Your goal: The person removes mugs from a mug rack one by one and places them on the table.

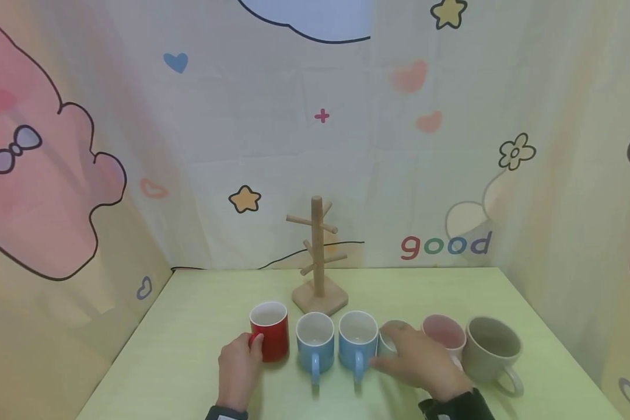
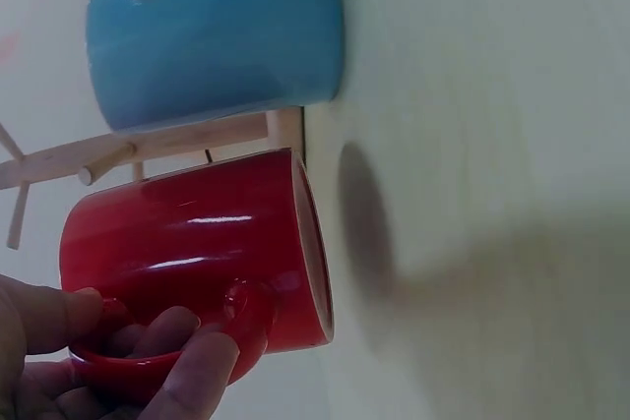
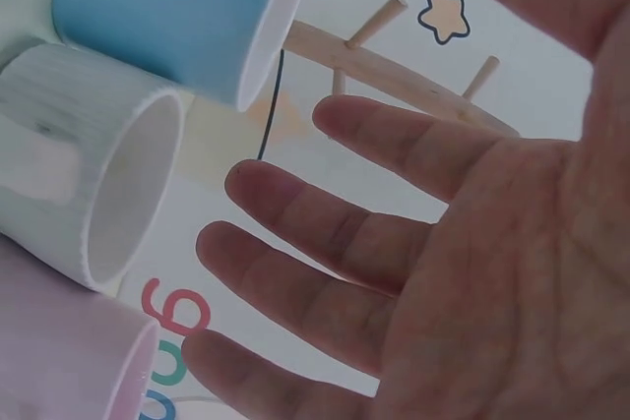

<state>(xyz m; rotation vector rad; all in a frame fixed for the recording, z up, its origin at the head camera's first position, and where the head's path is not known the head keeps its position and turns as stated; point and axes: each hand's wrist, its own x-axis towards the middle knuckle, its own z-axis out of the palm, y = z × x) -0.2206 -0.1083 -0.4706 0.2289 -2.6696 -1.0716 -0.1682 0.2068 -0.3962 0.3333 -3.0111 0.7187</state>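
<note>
My left hand (image 1: 240, 367) grips a red mug (image 1: 274, 332) by its handle, fingers through the loop. In the left wrist view the mug's bottom is raised off the table, its shadow apart from it. My right hand (image 1: 425, 359) is spread, fingers extended, above a pale ribbed mug (image 3: 94, 164) and partly hides it in the head view. Nothing is in that palm. To its left stand two blue mugs (image 1: 315, 344), handles toward me. A pink mug (image 1: 444, 331) and a larger grey-beige mug (image 1: 490, 347) stand to the right.
Behind the mugs stands a wooden mug tree (image 1: 318, 256) with several bare pegs on a square base. The pale green table (image 1: 199, 326) ends at a printed cloth backdrop (image 1: 273, 134), with cloth on both sides too.
</note>
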